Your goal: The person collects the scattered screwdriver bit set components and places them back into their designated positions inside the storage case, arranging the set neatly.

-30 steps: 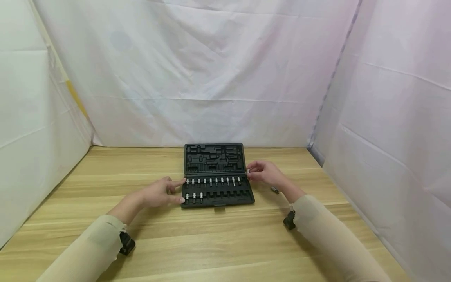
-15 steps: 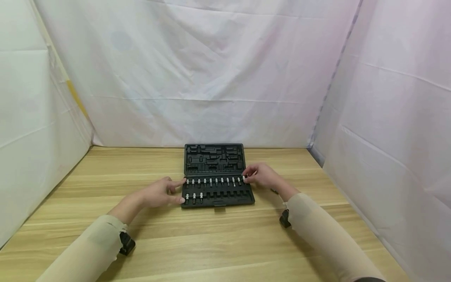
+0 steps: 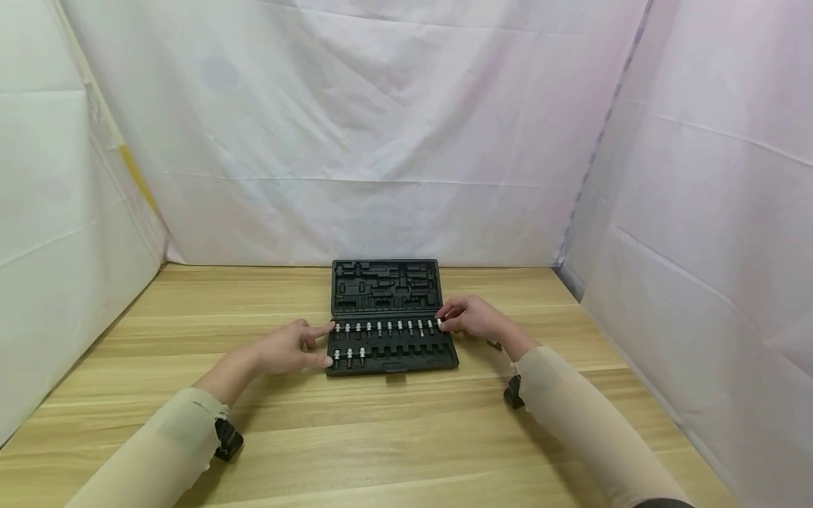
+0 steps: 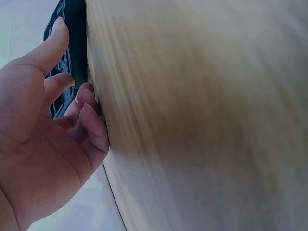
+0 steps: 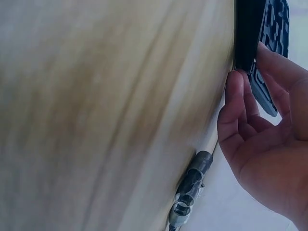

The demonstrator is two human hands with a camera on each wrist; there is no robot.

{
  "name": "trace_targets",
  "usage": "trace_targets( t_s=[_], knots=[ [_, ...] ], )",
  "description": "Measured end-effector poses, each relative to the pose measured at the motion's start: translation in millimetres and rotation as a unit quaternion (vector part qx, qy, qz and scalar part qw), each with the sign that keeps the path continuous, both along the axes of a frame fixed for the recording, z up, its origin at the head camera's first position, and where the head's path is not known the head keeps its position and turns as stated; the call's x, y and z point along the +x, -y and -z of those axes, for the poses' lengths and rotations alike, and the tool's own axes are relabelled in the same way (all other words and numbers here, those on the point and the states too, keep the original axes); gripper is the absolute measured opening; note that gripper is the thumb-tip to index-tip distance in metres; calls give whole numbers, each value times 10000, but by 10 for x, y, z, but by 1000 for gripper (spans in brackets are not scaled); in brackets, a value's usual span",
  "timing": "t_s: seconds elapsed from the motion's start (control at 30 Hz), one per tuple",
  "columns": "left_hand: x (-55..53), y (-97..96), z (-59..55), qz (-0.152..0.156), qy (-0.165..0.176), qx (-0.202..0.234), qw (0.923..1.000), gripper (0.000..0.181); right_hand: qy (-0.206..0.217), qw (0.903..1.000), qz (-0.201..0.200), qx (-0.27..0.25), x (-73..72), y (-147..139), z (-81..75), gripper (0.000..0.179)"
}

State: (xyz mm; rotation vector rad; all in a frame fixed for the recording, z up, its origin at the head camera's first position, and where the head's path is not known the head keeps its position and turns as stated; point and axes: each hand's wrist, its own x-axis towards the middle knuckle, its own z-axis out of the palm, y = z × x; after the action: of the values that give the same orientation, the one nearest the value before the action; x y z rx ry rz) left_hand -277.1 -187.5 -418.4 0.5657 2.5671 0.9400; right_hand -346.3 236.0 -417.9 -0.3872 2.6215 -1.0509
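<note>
- Case (image 3: 422, 365): black plastic, lid (image 3: 387, 282) raised behind it, moulded recesses inside the lid.
- Bits (image 3: 380, 329): silver heads, darker shafts; a long row at the back of the case, three at the left of its front row, remaining front slots bare.
- End bit (image 3: 440, 322): silver head, at the right end of the case's back row, between right hand thumb and fingertips.
- Right hand (image 3: 473, 317): at the case's right side, nearly closed, pinching the end bit.
- Left hand (image 3: 282, 347): at the case's left side, thumb and index finger spread, touching its left edge.
- Loose piece (image 5: 192, 183): dark and silver, on the counter (image 3: 381, 437) right of the case; cut off in right wrist view, partly behind the forearm in head view.
- End bit's shaft mostly hidden by fingers; bit markings too small to read.
</note>
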Motion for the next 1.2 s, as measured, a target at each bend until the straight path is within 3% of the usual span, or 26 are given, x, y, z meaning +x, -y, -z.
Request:
trace_targets(
  t_s=[0.6,1.2],
  knots=[
    [-2,7,-6,-8,87,47,10000,87,663,9958,335,-536,-50,34,-23,27],
    [-21,2,-27,57,101,7,9999,87,679,9952,676,-201,-52,109,-107,26]
  ],
)
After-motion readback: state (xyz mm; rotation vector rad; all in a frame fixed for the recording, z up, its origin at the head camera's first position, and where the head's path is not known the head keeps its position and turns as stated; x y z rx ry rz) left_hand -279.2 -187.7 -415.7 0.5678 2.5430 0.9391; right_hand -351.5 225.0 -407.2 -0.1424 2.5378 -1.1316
